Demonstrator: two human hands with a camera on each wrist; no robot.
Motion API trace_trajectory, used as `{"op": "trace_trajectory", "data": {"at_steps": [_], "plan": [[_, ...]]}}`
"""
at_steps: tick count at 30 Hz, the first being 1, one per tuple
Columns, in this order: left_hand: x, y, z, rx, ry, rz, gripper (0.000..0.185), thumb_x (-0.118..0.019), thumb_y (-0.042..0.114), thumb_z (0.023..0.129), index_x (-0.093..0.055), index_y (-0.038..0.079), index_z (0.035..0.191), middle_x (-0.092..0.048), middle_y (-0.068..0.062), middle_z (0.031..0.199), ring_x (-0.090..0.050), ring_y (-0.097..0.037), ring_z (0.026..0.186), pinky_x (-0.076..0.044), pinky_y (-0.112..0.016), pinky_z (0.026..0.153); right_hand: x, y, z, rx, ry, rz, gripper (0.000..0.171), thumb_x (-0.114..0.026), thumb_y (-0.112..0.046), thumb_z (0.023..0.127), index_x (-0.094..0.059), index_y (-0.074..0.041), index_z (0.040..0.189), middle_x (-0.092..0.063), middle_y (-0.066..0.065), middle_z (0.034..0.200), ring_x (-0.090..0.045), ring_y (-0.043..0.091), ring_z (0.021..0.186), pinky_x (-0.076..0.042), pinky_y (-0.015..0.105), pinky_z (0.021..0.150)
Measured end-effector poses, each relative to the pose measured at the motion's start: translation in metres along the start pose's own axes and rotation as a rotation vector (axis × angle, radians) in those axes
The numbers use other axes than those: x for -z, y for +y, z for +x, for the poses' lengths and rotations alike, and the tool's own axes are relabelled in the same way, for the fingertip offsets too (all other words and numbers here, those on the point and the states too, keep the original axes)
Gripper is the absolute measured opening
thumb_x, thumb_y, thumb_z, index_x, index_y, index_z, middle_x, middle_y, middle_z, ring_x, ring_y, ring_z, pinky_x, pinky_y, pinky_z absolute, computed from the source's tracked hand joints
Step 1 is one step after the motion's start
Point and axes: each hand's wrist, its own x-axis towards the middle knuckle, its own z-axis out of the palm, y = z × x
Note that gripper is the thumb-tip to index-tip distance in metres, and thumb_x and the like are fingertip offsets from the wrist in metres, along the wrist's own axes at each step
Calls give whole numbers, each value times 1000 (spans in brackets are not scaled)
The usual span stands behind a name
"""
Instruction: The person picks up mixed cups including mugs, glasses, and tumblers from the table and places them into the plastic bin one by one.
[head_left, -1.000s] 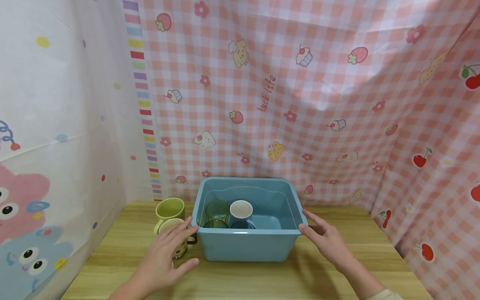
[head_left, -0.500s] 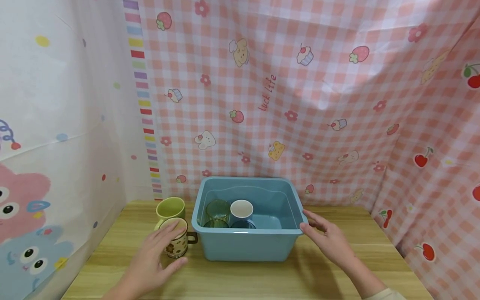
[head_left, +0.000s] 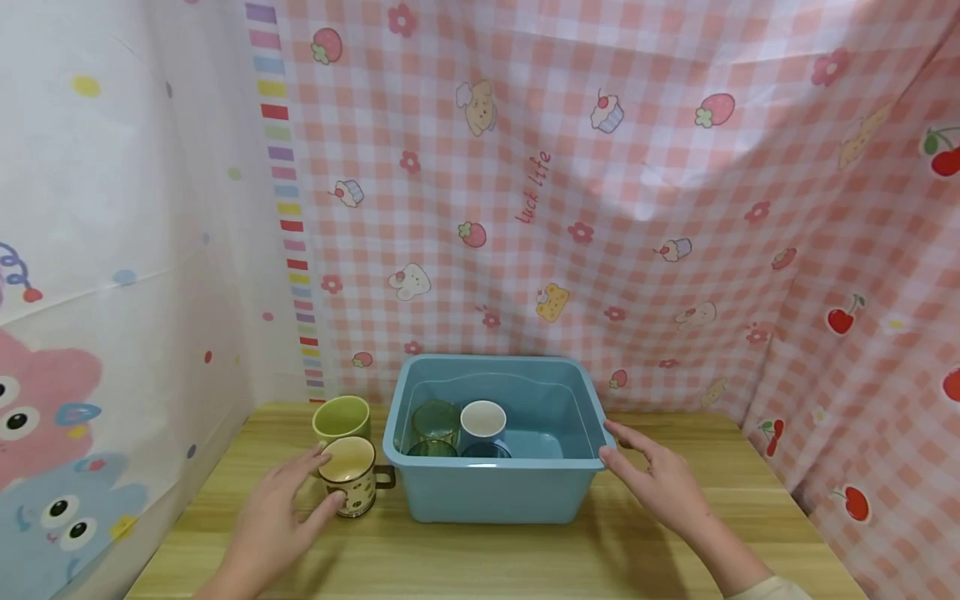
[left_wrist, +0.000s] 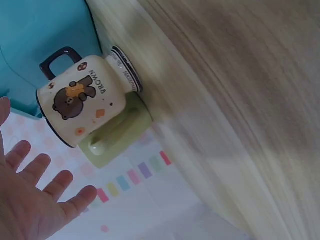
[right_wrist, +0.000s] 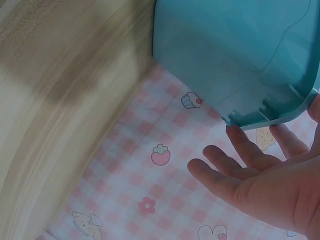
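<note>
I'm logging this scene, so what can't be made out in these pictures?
Green mug: head view, lower part behind cream mug.
Dark glass: head view, mostly hidden by the blue bin.
Base lettering on cream mug: left wrist view, blurred.
Right hand: right wrist view, cut by right edge.

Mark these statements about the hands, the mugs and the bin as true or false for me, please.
1. The right hand touches the rim of the blue bin. True.
2. The left hand grips the handle of the bear mug. False: that hand is open, and the dark handle points away from it, toward the bin.
3. A cup with a white inside is in the bin. True.
4. The bear mug lies inside the bin. False: it stands upright on the table, beside the bin.
5. The green mug stands behind the bear mug, as the head camera sees it. True.
</note>
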Motion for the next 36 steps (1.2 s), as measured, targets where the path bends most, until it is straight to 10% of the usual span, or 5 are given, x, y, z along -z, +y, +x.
{"op": "trace_trajectory", "data": {"at_steps": [23,36], "plan": [[-10,7,-16,389,-164,-42,54,-77,38,100,-67,-1,137,-71,-27,135,-67,-51,123,-54,-68,101,-1,3,1,15,10,16,59,-61,-55,106,-57,-25,156,-67,22,145,-63,43,135,-59,55,94],[-33,46,-17,570,-353,-447,58,-78,41,98,-63,10,145,-69,-18,143,-71,-37,124,-64,-46,88,0,2,0,14,2,23,60,-60,-56,106,-56,-25,157,-68,21,145,-61,45,137,-58,57,96]]}}
